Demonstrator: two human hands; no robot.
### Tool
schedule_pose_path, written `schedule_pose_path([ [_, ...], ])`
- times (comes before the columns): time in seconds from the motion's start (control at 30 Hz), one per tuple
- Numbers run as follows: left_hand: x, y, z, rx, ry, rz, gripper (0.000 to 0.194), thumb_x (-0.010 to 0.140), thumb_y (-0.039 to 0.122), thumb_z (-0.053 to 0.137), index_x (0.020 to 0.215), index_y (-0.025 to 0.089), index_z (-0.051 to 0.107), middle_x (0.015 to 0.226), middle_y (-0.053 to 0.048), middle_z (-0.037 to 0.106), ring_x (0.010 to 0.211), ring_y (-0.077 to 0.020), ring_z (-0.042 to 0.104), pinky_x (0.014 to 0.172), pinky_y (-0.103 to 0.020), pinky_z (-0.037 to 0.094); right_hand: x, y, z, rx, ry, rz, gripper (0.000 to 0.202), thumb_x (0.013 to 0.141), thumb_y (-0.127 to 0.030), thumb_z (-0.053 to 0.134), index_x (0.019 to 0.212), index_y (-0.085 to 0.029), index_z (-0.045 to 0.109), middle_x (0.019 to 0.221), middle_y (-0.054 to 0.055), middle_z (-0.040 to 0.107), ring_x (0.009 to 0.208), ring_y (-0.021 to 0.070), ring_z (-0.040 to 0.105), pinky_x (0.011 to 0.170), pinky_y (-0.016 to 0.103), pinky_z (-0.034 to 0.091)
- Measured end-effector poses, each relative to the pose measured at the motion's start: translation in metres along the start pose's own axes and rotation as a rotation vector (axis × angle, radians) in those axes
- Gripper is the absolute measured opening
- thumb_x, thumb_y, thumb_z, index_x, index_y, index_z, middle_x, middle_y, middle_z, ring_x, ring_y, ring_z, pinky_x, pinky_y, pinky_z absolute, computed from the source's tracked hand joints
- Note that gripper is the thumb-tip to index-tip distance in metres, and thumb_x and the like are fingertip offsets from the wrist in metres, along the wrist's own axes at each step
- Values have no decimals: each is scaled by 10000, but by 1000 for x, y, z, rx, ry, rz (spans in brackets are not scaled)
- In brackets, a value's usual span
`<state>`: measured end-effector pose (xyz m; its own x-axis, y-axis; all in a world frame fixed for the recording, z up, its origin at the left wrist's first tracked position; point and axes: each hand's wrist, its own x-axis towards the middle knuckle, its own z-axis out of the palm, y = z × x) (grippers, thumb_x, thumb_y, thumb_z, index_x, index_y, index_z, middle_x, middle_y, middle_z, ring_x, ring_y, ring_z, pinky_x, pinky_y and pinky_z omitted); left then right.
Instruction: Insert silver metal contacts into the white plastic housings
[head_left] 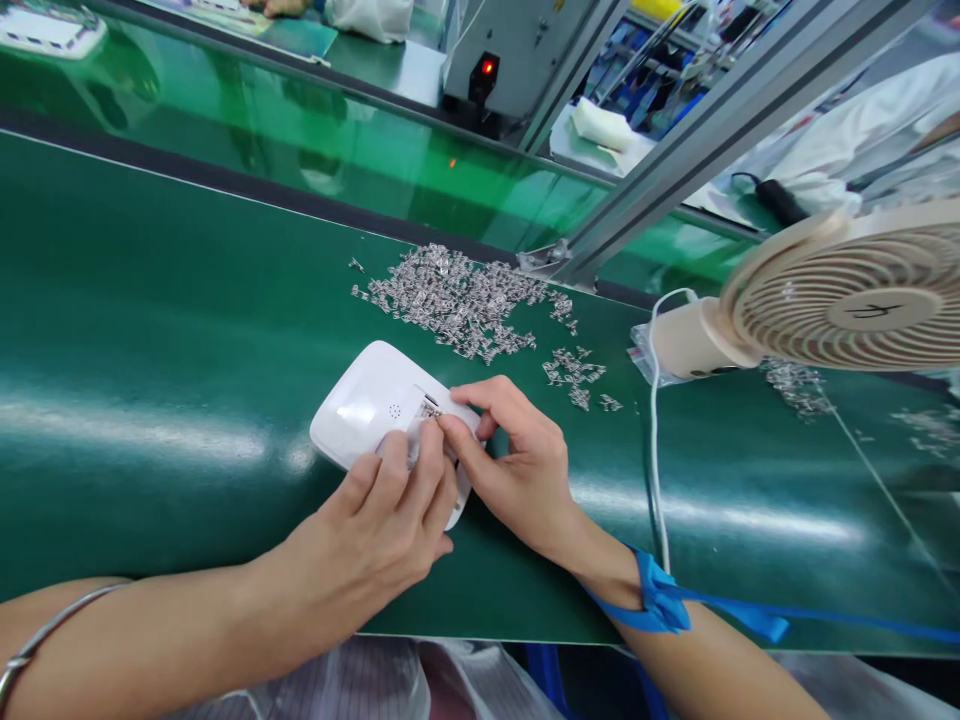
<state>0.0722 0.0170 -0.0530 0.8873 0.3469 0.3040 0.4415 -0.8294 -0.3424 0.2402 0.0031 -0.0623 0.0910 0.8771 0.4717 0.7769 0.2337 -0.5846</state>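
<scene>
A white plastic housing (358,398) with rounded corners and a ring of small holes lies on the green worktop. Its recessed compartment, with bits of metal showing inside, is partly covered by my fingers. My left hand (397,500) grips the near side of the housing, fingers bent over its top and thumb at the lower edge. At the compartment, the thumb of my right hand (517,460) presses down while the index finger rests on the far edge. Whether a small metal piece sits under that thumb is hidden. Beyond the housing lies a heap of small metal clips (457,300).
A smaller cluster of clips (576,378) lies right of the heap. A beige fan (855,300) stands at the right, its white cable (655,450) crossing the worktop. A metal post (720,120) rises at the back. A blue strap (660,595) runs from my right wrist.
</scene>
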Motion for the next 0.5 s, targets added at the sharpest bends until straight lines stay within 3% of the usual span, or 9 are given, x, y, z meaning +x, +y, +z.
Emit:
schedule_pose_path([
  [0.23, 0, 2, 1, 11, -2, -11, 492, 912, 428, 381, 1262, 98, 482, 1338, -130, 499, 1109, -251, 470, 875, -338, 349, 1, 1, 0, 4, 13, -29, 103, 805, -109, 534, 866, -180, 576, 725, 4, 573, 608, 101, 511, 524, 239, 426],
  [0.5, 1, 3, 4, -6, -15, -39, 512, 888, 455, 419, 1239, 91, 500, 1353, -156, 481, 1093, -239, 474, 861, -329, 348, -3, 0, -8, 60, -28, 34, 186, 815, -83, 476, 913, -192, 591, 811, 21, 632, 606, 94, 523, 570, 248, 462],
])
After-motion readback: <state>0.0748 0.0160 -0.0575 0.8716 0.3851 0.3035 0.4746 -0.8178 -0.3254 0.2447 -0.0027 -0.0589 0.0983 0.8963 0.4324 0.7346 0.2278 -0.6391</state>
